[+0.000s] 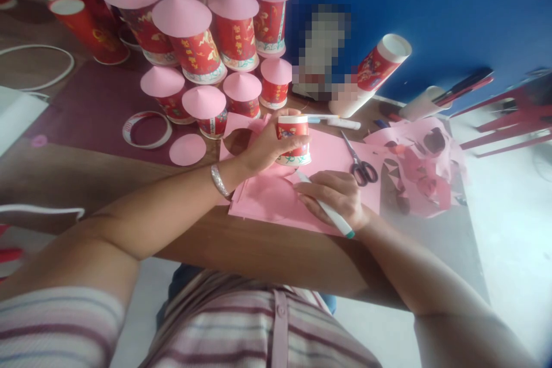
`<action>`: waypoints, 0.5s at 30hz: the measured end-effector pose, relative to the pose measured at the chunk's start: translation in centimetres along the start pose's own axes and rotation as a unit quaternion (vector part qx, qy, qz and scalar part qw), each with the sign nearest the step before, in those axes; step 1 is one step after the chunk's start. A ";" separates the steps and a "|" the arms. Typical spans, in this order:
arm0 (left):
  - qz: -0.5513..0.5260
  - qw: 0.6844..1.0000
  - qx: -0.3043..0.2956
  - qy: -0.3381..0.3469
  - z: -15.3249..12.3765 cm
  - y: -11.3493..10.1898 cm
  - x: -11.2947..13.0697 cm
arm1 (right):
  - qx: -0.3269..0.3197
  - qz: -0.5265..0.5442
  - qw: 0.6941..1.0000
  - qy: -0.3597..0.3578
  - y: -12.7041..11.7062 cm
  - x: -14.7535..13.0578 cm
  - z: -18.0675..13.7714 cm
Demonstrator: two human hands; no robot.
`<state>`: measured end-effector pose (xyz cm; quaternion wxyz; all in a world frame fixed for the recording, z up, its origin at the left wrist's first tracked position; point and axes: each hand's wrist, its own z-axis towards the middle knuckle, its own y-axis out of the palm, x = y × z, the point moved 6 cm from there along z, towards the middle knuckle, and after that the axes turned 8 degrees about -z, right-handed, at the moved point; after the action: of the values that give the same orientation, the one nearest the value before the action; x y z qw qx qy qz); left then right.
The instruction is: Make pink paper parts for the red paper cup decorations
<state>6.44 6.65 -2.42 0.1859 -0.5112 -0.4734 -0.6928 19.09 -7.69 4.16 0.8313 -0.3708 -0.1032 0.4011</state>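
Observation:
My left hand [276, 141] is wrapped round a red paper cup [294, 141] with a pale, green-patterned band at its foot and a white rim on top. The cup stands on pink paper [267, 198] in front of me. In my right hand [334, 195] is a white marker [330, 213] with a green end, its tip down by the cup's base. Scissors [362, 167] with dark handles lie on the paper, right of the cup. A pink paper disc [187, 149] is on the table to the left.
Red cups with pink cone roofs [181, 17] are stacked at the back left. A white ring [147, 129] lies before them. Pink paper scraps [425, 167] cover the right side. A red-and-white tube [373, 72] and a pen holder [425, 103] stand along the blue wall.

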 end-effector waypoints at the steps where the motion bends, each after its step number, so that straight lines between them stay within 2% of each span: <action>1: 0.001 1.000 0.004 -0.005 -0.1 0.1 0.0 | 0.002 0.000 1.000 0.008 0.0 0.0 0.1; 5: 0.000 1.000 0.018 -0.005 -0.3 0.1 0.2 | 0.007 0.017 0.999 0.049 0.0 0.1 0.1; 12: 0.007 1.000 -0.002 0.014 -0.1 -0.2 0.0 | 0.018 -0.013 0.996 0.082 0.3 0.4 -1.0; 15: 0.012 1.000 -0.003 0.004 -0.3 -0.5 -0.2 | 0.032 -0.010 0.998 0.056 0.1 0.5 -1.1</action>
<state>6.06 6.60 -2.85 0.1951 -0.5144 -0.4643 -0.6941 19.83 -7.86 3.23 0.8511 -0.3653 -0.0474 0.3740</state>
